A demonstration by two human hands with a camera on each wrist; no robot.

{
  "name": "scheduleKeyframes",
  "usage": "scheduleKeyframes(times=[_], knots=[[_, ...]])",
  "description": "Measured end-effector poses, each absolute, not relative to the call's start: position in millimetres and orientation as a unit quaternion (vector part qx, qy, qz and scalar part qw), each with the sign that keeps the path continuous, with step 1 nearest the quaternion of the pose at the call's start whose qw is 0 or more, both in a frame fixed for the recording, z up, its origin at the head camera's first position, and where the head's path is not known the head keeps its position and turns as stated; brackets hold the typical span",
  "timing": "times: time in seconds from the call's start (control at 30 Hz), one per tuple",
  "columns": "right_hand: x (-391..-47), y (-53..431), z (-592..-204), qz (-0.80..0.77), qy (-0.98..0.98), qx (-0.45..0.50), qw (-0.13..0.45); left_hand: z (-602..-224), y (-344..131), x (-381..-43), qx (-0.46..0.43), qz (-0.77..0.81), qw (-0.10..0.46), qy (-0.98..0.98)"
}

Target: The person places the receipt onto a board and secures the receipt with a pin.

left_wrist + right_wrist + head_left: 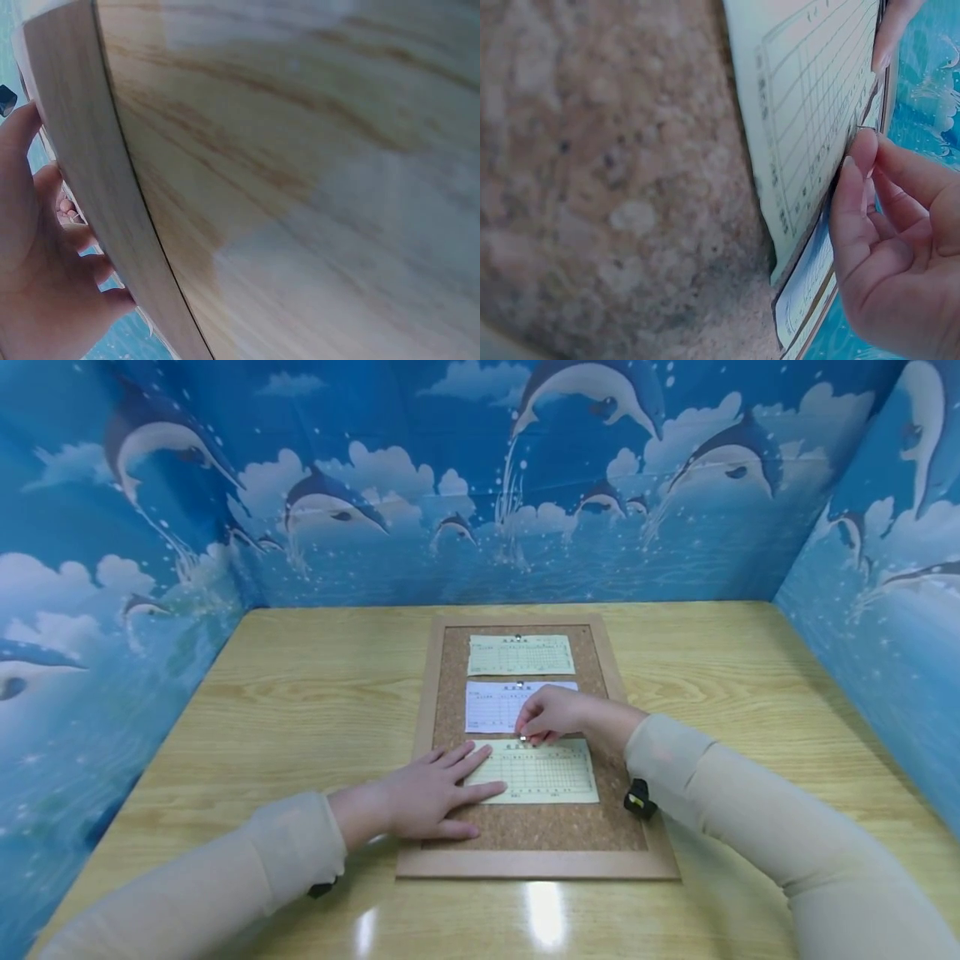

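A framed cork board lies on the table with three printed form slips in a column. My left hand, fingers spread, rests on the board's left side and on the left edge of the lowest, pale yellow slip. At that slip's top edge my right hand pinches a small, shiny pin between thumb and fingertips. In the right wrist view the right hand's fingertips meet at the paper's edge; the pin is mostly hidden there. The right hand partly covers the white middle slip.
The top, greenish slip and the middle slip each have a small pin at their top edge. The board's wooden frame lies on a wood-grain table. Dolphin-print curtains enclose the back and sides.
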State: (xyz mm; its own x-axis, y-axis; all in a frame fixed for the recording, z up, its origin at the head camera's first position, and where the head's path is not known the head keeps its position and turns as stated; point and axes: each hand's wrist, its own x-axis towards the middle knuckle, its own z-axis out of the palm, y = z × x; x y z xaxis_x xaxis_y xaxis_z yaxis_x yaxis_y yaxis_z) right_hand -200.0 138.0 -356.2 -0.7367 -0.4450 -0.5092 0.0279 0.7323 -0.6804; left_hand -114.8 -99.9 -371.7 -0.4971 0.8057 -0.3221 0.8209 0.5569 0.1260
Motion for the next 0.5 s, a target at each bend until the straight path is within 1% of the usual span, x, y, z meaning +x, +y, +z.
scheduleKeyframes(times=[0.5], knots=[[-198.8, 137.9, -354.8, -0.301, 0.876, -0.177, 0.332, -374.1, -100.2, -115.9, 0.474, -0.026, 0.169, 0.864]])
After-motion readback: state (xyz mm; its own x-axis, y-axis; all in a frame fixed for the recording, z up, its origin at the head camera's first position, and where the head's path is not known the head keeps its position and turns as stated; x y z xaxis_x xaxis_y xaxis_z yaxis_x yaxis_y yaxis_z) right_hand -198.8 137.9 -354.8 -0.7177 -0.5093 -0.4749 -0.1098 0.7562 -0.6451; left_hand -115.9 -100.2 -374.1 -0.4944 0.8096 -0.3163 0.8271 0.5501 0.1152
